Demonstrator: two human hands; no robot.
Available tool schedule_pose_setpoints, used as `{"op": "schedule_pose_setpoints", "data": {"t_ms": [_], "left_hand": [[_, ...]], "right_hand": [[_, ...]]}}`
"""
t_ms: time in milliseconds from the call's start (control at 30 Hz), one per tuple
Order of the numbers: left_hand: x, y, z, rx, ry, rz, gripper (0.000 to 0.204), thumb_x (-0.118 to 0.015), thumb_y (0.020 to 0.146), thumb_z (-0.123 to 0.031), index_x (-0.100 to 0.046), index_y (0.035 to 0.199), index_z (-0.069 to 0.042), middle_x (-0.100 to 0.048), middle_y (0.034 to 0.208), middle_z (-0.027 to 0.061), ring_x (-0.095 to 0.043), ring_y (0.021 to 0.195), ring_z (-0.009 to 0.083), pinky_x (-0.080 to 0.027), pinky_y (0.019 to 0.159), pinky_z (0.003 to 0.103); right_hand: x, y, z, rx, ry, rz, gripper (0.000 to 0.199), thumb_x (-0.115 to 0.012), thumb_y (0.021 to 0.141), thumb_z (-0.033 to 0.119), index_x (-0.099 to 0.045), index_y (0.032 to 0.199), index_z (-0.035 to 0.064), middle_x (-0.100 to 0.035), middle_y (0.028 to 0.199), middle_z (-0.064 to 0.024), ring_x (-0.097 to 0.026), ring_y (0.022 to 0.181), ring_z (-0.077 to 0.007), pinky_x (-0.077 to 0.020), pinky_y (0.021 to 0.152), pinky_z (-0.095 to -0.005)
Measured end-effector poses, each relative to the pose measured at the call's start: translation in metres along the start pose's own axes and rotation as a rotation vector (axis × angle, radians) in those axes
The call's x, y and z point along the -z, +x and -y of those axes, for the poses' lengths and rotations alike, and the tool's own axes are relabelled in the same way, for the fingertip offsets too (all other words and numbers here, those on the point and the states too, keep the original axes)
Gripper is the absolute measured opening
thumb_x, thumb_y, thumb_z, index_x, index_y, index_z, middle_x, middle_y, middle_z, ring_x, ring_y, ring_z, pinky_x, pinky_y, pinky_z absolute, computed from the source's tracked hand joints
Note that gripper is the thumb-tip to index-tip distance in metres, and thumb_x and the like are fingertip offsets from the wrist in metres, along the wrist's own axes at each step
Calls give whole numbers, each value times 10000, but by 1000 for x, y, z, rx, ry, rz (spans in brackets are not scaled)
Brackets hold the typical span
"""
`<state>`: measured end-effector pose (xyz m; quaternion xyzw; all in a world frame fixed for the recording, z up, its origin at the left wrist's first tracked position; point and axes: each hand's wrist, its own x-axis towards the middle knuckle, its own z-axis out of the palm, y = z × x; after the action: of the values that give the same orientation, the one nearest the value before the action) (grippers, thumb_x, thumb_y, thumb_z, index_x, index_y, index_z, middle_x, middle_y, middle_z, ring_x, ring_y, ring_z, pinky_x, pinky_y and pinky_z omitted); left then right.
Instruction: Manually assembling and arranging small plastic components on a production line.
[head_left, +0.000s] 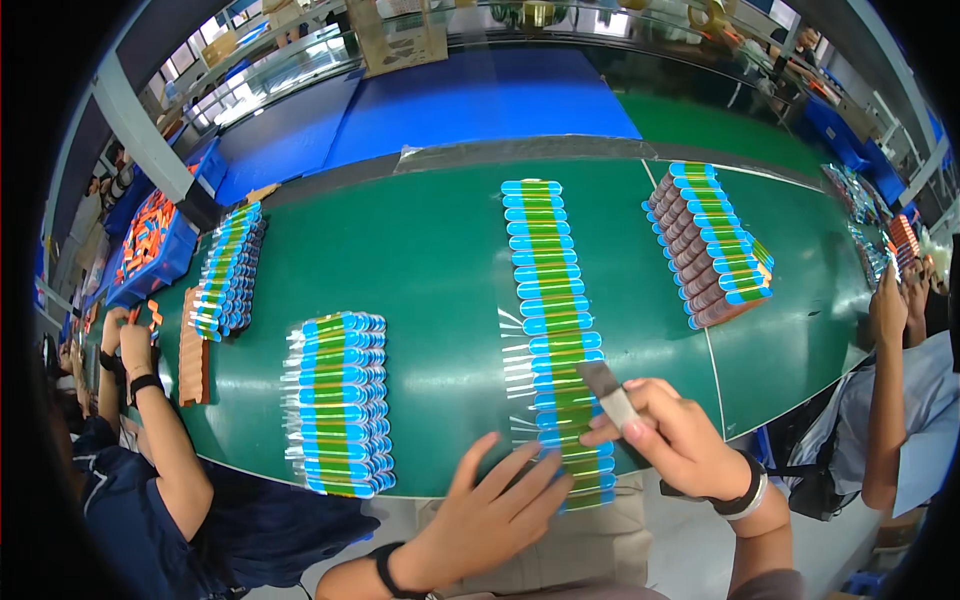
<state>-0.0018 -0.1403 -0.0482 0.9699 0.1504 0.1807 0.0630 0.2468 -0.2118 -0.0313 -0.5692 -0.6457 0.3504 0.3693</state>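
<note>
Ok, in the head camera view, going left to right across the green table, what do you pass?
blue bin of orange parts → slanted stack of blue-capped green strips → stack beside the left hand → long row of strips → small grey block in the right hand → brown-edged stack.

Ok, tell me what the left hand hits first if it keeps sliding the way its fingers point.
Probably the long row of blue-and-green packets: the left hand points up-right, fingertips already at its lower end.

bright overhead light | window glare at top | fisheye-bent edges, dark corners | hands perhaps slightly blurred
</note>
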Motion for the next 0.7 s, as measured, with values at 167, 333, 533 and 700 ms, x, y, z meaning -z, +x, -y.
{"op": "schedule_pose_setpoints", "data": {"t_ms": [167, 333, 533, 700], "left_hand": [[-9, 10, 0, -114, -142, -112, 302, -694, 710, -216, -697, 1010, -178, -620, 1141, 8, -562, 1067, 186, -403, 988, 520], [15, 11, 4, -49, -333, -310, 257, -697, 715, -143, -720, 971, -145, -619, 1114, 53, -565, 1035, 230, -417, 954, 499], [-4, 28, 5, 429, -181, -168, 432, -783, 756, -135, -688, 1177, -156, -525, 1288, 127, -460, 1228, 364, -386, 1004, 476], [2, 5, -14, 461, -255, -27, 550, -830, 699, -243, -652, 1216, -188, -483, 1394, 114, -348, 1363, 395, -218, 1127, 596]], "right_hand": [[-16, 16, 11, 137, -420, -58, 359, -544, 930, 55, -546, 1288, 24, -606, 1318, -86, -510, 1288, -339, -322, 1087, -535], [-14, -2, 5, 139, -411, -7, 300, -505, 954, 83, -589, 1240, 42, -606, 1335, -50, -512, 1291, -293, -322, 1090, -549], [-5, -41, 8, 90, -298, 187, 262, -480, 980, 148, -632, 1181, 75, -618, 1337, -36, -516, 1301, -254, -272, 1135, -518], [-2, -60, 10, 93, -236, -13, 162, -589, 917, 110, -665, 1057, 78, -667, 1081, -49, -625, 986, -209, -435, 915, -414]]}}
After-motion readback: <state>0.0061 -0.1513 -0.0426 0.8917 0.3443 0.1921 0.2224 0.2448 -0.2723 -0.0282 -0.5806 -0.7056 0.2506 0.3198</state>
